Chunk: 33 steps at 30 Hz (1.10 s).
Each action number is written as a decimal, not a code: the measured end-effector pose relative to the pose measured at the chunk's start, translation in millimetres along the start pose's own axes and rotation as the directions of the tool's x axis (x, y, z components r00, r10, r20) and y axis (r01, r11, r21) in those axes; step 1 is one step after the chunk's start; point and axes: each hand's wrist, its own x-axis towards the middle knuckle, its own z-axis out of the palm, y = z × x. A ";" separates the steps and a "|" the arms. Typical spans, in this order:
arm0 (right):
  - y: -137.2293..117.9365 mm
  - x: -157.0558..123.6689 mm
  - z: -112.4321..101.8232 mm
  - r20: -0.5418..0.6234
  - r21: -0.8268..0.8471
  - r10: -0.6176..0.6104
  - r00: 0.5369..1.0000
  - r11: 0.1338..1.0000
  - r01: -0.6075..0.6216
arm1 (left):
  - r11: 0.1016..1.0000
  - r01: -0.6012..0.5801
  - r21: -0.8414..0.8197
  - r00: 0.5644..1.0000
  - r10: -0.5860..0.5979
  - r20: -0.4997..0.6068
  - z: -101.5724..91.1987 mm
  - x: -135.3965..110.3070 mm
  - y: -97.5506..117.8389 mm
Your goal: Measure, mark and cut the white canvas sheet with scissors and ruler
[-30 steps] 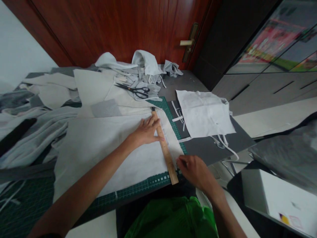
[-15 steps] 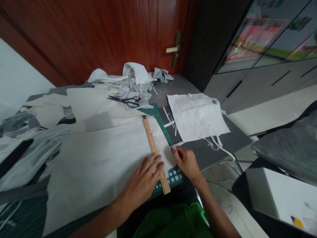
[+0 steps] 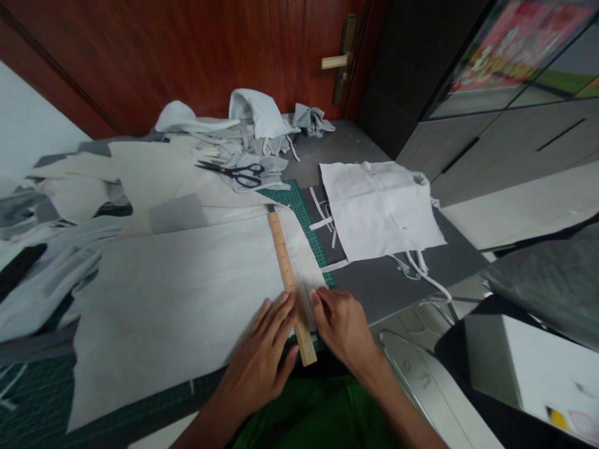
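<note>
A wooden ruler (image 3: pixel 283 260) lies along the right edge of a large pale grey fabric sheet (image 3: pixel 182 293), over a green cutting mat (image 3: pixel 306 224). My left hand (image 3: pixel 266 352) lies flat with fingers stretched out, pressing the ruler's near end and the fabric. My right hand (image 3: pixel 341 327) rests just right of the ruler, fingertips on the fabric's edge strip; whether it holds anything I cannot make out.
Black scissors (image 3: pixel 234 173) lie on fabric scraps at the back. A white folded cloth (image 3: pixel 379 209) with loose strips sits to the right on a dark grey sheet (image 3: pixel 397 284). More grey fabric is heaped at the left. A red-brown door (image 3: pixel 210 56) stands behind.
My left hand slid down the ruler from its middle to its near end. My right hand moved in closer to the ruler. The view shifted.
</note>
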 end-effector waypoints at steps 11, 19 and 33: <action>-9.5 12.9 12.1 0.107 -0.284 -0.002 0.994 0.958 0.033 | 0.998 0.053 0.044 0.997 -0.051 -0.053 15.4 -6.2 12.6; 1.2 -11.0 7.5 0.091 -0.199 -0.068 0.993 0.976 0.085 | 0.992 0.124 -0.013 0.989 -0.125 -0.073 13.8 -3.3 21.6; -6.4 -12.8 11.4 0.084 -0.247 -0.095 0.992 0.962 0.113 | 0.993 0.110 0.037 0.988 -0.105 -0.110 12.9 -2.0 21.5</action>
